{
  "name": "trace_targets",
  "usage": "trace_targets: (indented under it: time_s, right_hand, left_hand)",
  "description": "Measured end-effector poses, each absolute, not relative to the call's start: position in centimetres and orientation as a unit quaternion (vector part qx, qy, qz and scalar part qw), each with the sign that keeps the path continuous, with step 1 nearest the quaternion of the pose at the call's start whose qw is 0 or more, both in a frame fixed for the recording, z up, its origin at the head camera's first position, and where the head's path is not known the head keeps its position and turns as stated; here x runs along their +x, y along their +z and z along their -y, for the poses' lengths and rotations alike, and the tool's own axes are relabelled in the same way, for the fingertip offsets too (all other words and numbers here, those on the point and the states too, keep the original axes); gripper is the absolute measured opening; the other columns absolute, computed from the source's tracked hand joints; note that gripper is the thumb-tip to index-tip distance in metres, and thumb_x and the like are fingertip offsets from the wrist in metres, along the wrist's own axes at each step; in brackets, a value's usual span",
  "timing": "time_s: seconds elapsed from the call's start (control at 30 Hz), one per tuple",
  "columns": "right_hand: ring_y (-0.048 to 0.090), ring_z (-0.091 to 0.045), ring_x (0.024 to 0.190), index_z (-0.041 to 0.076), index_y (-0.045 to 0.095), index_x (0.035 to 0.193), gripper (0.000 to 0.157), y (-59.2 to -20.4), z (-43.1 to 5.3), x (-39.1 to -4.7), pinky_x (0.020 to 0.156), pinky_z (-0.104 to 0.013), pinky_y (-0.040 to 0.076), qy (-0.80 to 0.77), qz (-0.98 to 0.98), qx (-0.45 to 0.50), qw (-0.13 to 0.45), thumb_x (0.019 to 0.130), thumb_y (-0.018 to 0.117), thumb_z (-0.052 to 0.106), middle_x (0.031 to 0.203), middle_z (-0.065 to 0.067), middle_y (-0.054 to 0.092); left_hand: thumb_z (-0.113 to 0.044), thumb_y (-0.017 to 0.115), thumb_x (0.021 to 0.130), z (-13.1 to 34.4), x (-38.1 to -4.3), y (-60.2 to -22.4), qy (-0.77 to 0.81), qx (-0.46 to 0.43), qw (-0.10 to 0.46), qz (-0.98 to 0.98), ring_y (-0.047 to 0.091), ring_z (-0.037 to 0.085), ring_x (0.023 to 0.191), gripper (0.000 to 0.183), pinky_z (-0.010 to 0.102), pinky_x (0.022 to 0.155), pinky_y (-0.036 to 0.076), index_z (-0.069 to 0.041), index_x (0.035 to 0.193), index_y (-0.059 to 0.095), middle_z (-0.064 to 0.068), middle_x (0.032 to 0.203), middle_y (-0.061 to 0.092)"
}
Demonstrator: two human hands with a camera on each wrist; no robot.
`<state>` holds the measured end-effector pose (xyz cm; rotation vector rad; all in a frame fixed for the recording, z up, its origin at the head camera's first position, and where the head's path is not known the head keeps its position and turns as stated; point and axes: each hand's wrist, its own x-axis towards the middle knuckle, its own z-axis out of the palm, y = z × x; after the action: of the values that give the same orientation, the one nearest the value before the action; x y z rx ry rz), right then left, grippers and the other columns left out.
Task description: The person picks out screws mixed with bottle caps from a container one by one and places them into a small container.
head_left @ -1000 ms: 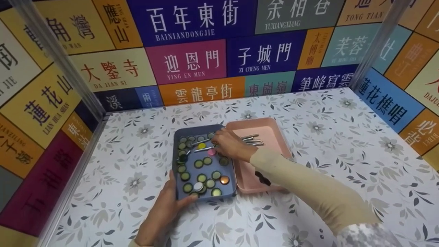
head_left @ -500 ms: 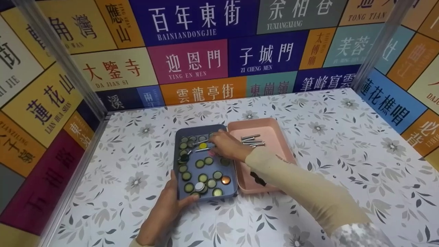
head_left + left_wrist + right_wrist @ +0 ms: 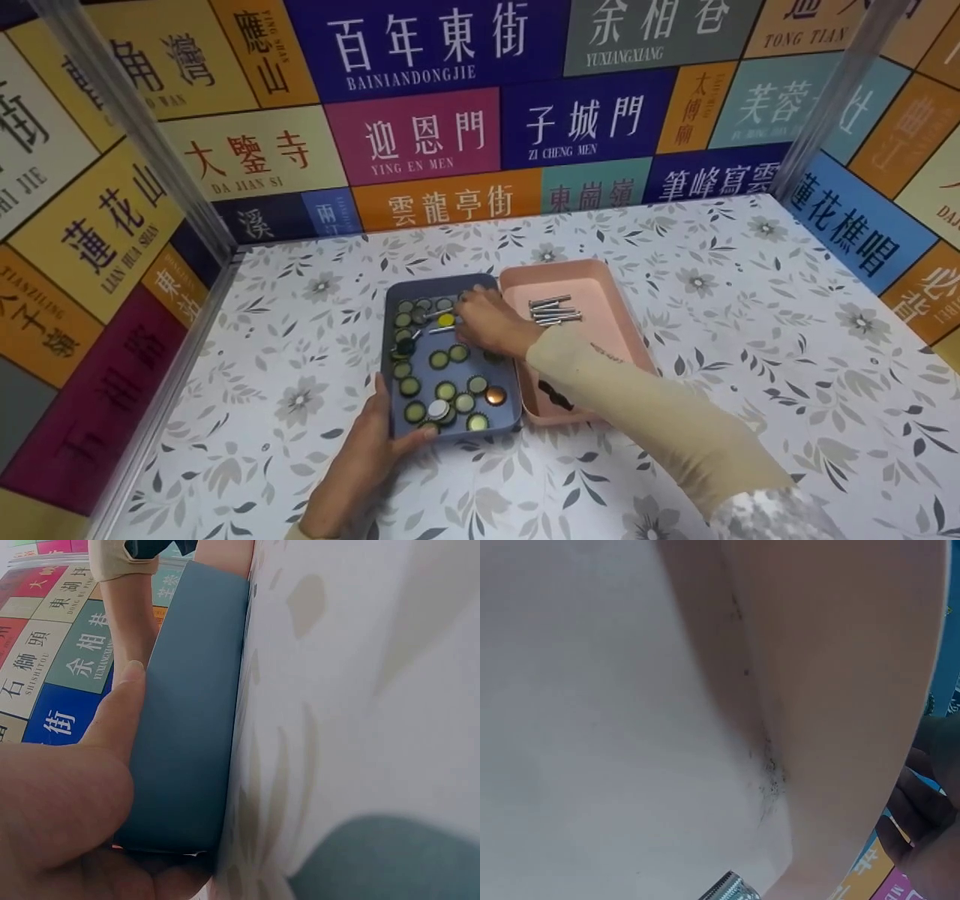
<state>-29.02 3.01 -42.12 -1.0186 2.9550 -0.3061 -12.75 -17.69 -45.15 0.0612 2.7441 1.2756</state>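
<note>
My left hand (image 3: 369, 435) grips the near-left corner of a blue tray (image 3: 442, 283). In the left wrist view its thumb lies along the upper edge of the tray wall (image 3: 187, 705), with the other fingers bent round the corner. Bottle caps lie scattered inside, mostly underside up, among them a yellow one (image 3: 446, 319) and an orange one (image 3: 495, 395). My right hand (image 3: 489, 321) reaches down into the tray's far right part, beside a silver bolt (image 3: 441, 330). Its fingertips are hidden, so whether it pinches anything cannot be seen.
A pink tray (image 3: 607, 300) stands against the blue one on the right, with several silver bolts (image 3: 553, 309) in it. My right forearm crosses above it. A sign-covered wall (image 3: 420, 142) closes off the back of the flower-patterned table (image 3: 300, 352).
My right hand has shifted slightly nearer and lower within the blue tray, now covering the pink cap seen earlier. The bolts in the pink tray show more fully. My left hand keeps its grip.
</note>
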Motion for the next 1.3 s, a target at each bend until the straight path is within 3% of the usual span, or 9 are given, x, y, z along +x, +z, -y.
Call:
trace_targets:
  time_s: [0.23,0.53,0.9,1.13,1.3]
  right_hand:
    - [0.057,-0.035,0.098,0.003,0.075,0.102,0.018,-42.8,-3.2,-29.1,0.086,-0.052,0.048,-0.11,-0.935,-0.337,-0.022,0.096,0.063,0.015,0.108,-0.017,0.068]
    - [0.057,-0.036,0.099,0.0,0.075,0.087,0.017,-43.0,-3.4,-29.1,0.088,-0.051,0.048,-0.099,-0.935,-0.339,-0.017,0.092,0.069,0.016,0.11,-0.018,0.067]
    - [0.057,-0.034,0.098,0.002,0.075,0.082,0.015,-42.8,-3.3,-29.5,0.092,-0.051,0.049,-0.078,-0.938,-0.337,-0.01,0.088,0.074,0.016,0.111,-0.015,0.069]
    - [0.058,-0.035,0.088,0.003,0.071,0.07,0.01,-43.2,-3.2,-29.6,0.077,-0.048,0.048,-0.051,-0.931,-0.358,-0.048,0.075,0.079,0.007,0.092,-0.014,0.071]
    - [0.058,-0.033,0.087,0.003,0.072,0.071,0.009,-43.3,-3.3,-29.5,0.076,-0.047,0.047,-0.048,-0.93,-0.36,-0.055,0.071,0.081,0.006,0.091,-0.013,0.071]
  left_hand:
    - [-0.04,0.082,0.081,17.7,-12.7,-45.3,0.421,0.024,0.052,-0.905,0.037,0.046,0.143,0.122,0.057,0.12,0.029,0.012,0.156,0.001,0.036,0.154,0.034]
    - [-0.038,0.082,0.08,17.8,-12.6,-45.5,0.43,0.04,0.043,-0.901,0.038,0.048,0.142,0.122,0.058,0.12,0.028,0.012,0.156,-0.001,0.037,0.153,0.034]
    - [-0.036,0.084,0.08,17.8,-12.9,-45.7,0.442,0.037,0.041,-0.895,0.037,0.045,0.144,0.122,0.056,0.121,0.026,0.01,0.156,0.0,0.035,0.155,0.033]
    - [-0.043,0.081,0.08,17.8,-12.7,-45.4,0.416,0.024,0.049,-0.908,0.04,0.045,0.141,0.123,0.057,0.119,0.03,0.009,0.157,0.0,0.035,0.153,0.036]
    - [-0.044,0.082,0.08,17.7,-12.8,-45.5,0.415,0.016,0.058,-0.908,0.039,0.045,0.142,0.124,0.056,0.12,0.03,0.008,0.157,0.0,0.035,0.154,0.034]
